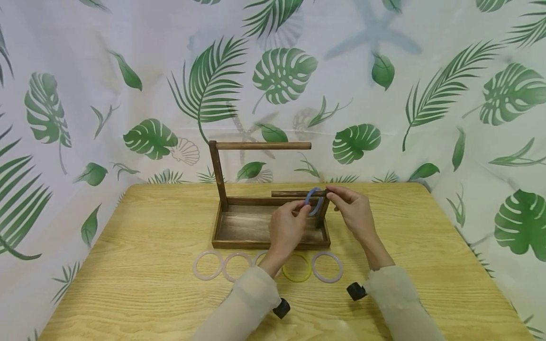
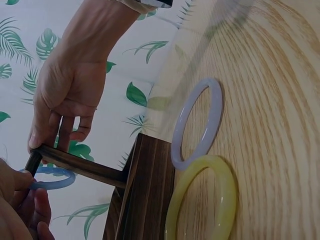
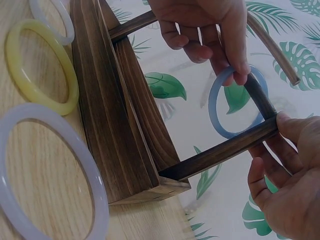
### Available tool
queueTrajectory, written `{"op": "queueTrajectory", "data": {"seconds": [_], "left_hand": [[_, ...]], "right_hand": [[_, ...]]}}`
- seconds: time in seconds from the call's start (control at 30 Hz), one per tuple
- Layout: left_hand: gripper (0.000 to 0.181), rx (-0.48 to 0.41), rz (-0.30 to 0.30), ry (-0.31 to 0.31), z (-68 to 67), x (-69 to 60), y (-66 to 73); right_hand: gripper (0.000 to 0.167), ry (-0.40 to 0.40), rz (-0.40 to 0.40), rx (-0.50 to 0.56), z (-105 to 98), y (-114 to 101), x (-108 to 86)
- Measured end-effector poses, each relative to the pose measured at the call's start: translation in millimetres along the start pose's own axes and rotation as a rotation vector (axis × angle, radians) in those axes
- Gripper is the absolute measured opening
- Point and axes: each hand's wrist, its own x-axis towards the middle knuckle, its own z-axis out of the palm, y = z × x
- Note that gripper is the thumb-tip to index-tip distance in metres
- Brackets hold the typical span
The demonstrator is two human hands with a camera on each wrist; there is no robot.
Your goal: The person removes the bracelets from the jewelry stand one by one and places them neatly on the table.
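Note:
A dark wooden stand (image 1: 243, 226) has a shallow tray base, a tall post on the left with an upper rod (image 1: 264, 146), and a short post (image 1: 323, 214) on the right with a lower rod (image 1: 285, 193). My left hand (image 1: 288, 227) pinches a translucent blue bangle (image 3: 213, 107) between thumb and fingers; the bangle encircles the lower rod near the short post. At that post's top corner, my right hand (image 1: 355, 210) grips the wood with thumb and fingertips, seen close in the right wrist view.
In front of the tray lies a row of bangles: two pale pink ones at left (image 1: 208, 279), one partly hidden by the left wrist, a yellow one (image 1: 310, 268) and a lavender one (image 1: 327, 281). The wood-grain table (image 1: 141, 265) meets a leaf-print cloth (image 1: 298, 170) behind.

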Motion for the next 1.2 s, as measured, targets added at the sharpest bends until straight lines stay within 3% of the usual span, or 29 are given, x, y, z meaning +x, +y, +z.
{"op": "queueTrajectory", "data": {"seconds": [0.8,1.2], "left_hand": [[0.019,0.009,-0.04,0.001,-12.7,1.6,-8.0],[0.019,0.006,-0.025,-0.007,-28.4,1.1,-9.1]], "right_hand": [[0.028,0.001,-0.023,-0.005,1,1,-0.8],[0.029,0.002,-0.008,-0.005,0,1,-1.4]]}}
